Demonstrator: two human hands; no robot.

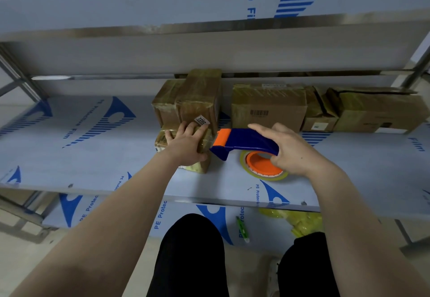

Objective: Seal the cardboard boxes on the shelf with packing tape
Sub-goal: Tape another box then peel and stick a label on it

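Note:
A small cardboard box (162, 139), shiny with tape, lies near the front of the middle shelf (116, 175). My left hand (188, 144) rests on top of it, fingers wrapped over its far edge. My right hand (290, 149) grips a blue and orange tape dispenser (244, 142). Its orange front end touches the box's right side. The roll of clear tape (261, 168) on its orange hub sits below my right palm, partly hidden.
Behind stand a tall taped box (200, 99) with a white label, a box with a barcode (270, 108), and two boxes with loose flaps (372, 110) at the right. A green cutter (242, 229) and yellow plastic (302, 222) lie on the lower shelf. My dark trouser legs show below.

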